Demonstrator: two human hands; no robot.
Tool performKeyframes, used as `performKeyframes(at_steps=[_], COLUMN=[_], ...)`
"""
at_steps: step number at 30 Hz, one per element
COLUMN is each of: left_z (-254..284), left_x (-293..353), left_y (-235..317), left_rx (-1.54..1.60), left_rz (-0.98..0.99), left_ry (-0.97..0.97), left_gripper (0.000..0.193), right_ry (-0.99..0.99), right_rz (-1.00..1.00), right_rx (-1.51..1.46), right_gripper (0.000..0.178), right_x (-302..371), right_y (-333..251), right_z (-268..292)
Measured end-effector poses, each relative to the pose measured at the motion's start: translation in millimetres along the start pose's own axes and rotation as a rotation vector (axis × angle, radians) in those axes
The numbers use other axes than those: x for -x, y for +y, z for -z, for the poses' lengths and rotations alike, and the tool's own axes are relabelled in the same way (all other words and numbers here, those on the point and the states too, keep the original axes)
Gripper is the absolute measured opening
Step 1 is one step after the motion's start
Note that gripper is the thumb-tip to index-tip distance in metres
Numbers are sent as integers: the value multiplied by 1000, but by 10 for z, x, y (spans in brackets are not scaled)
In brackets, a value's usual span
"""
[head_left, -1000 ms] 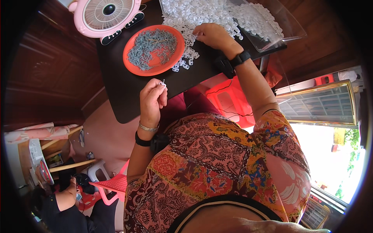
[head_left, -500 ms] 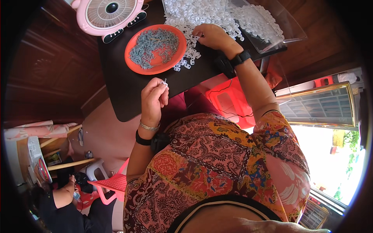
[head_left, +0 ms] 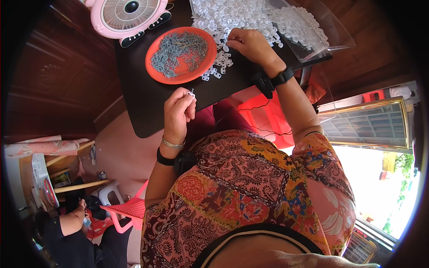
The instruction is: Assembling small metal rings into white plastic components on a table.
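Note:
My left hand [head_left: 178,111] is raised over the near edge of the dark table [head_left: 143,98], its fingers pinched on a small white plastic piece [head_left: 191,93]. My right hand [head_left: 250,44] rests in a heap of small white plastic pieces [head_left: 232,18], fingers curled on one of them. An orange plate [head_left: 199,73] holding a tangle of small grey metal parts [head_left: 178,51] lies between the two hands.
A pink desk fan [head_left: 127,13] stands at the table's far left. A clear plastic bag [head_left: 308,31] of white pieces lies at the far right. A red plastic stool [head_left: 129,210] and another seated person [head_left: 76,232] are at lower left. A red basket [head_left: 263,120] sits under the table.
My right hand has shifted slightly within the white pieces. My left hand keeps its pinch on the small piece and has barely moved.

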State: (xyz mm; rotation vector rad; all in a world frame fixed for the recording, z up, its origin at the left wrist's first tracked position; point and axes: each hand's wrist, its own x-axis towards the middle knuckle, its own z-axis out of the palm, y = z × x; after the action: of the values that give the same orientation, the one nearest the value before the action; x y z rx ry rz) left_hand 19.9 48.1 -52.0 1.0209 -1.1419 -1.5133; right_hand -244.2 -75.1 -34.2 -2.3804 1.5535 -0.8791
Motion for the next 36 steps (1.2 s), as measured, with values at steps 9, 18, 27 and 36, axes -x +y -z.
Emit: performKeyframes(at_steps=[9, 18, 27, 36], left_z=[-5, -84, -97, -90], left_x=[36, 116, 150, 166], left_y=[45, 148, 86, 88], left_rx=[17, 35, -80, -86], left_rz=[2, -111, -147, -127], left_ry=[26, -4, 66, 54], left_gripper=[17, 16, 17, 17], right_ry=[-58, -219, -276, -262], right_rz=[-112, -287, -318, -306], right_rx=[-499, -1391, -1404, -1380], right_gripper=[16, 14, 16, 17], right_x=[160, 525, 604, 633], right_y=[-449, -1061, -1097, -1098], right_z=[-12, -242, -346, -316])
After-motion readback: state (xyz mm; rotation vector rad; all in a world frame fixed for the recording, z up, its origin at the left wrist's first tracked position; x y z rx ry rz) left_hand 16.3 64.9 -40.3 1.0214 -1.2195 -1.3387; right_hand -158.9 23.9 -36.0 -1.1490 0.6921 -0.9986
